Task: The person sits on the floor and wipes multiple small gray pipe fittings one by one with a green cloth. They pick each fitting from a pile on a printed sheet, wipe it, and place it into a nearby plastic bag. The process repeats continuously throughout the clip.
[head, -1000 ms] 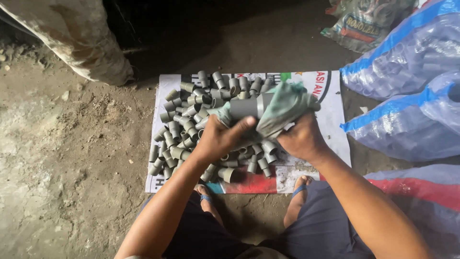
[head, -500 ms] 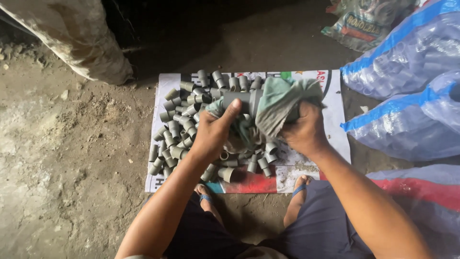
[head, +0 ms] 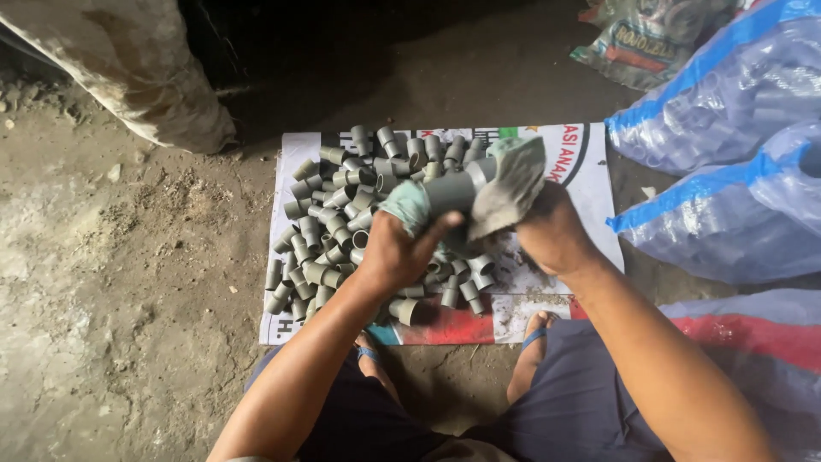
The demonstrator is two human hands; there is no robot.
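Grey pipe piece (head: 451,192): being held above the pile of fittings (head: 359,231), long axis running left to right between both hands. Left hand (head: 402,248) gripping its left end; right hand (head: 552,231) pinching a greenish cloth (head: 509,184) around the right end.

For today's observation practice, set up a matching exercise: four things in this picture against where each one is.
1 grey pipe piece
2 greenish cloth
3 heap of pipe fittings
4 clear sacks

a lying on the printed sheet
b at the far right
c in the right hand
d in the left hand

Pairs: 1-d, 2-c, 3-a, 4-b
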